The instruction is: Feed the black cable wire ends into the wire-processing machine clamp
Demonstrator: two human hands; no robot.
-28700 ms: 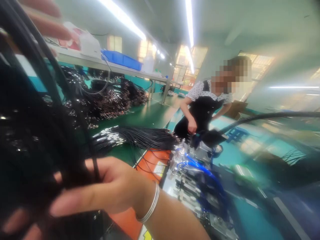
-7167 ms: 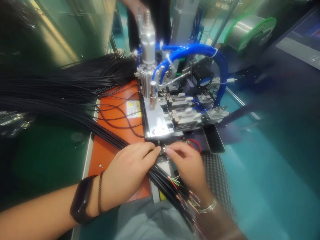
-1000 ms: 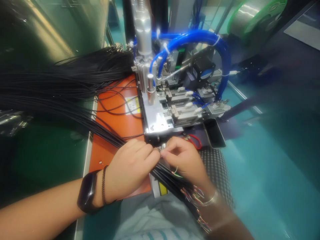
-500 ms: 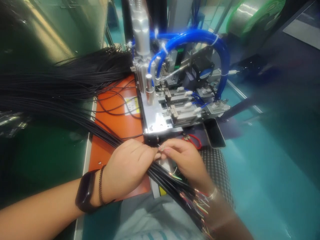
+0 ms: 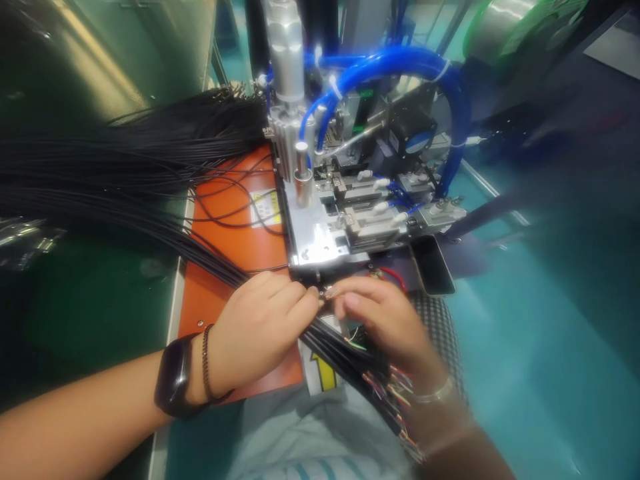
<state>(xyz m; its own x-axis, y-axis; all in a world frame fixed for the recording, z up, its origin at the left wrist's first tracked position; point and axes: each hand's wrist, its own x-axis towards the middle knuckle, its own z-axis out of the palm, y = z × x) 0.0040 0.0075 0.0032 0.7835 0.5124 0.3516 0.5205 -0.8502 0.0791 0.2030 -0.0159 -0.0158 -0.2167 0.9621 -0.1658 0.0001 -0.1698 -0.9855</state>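
My left hand [image 5: 270,327] is closed with its back to the camera, its fingertips pinching the end of a black cable. A bundle of black cables [image 5: 340,357] passes beneath this hand toward the lower right, with stripped coloured wire ends [image 5: 395,387]. My right hand [image 5: 385,317] has thumb and index finger closed around fine wire strands [image 5: 333,292] at that cable's tip, right beside the left fingertips. Just beyond both hands stands a metal machine [image 5: 320,240] with cylinders and clamps.
Long black cables [image 5: 125,160] lie across the orange surface [image 5: 230,240] from the left. Blue hoses [image 5: 400,60] arch over the machine. A phone [image 5: 433,265] and a red-handled tool [image 5: 393,277] lie right of it. A green spool [image 5: 520,30] stands at upper right.
My right hand has shifted slightly right, and its fingers have moved on the wire strands. My left hand keeps its pinch nearly in place. The view has shifted slightly.
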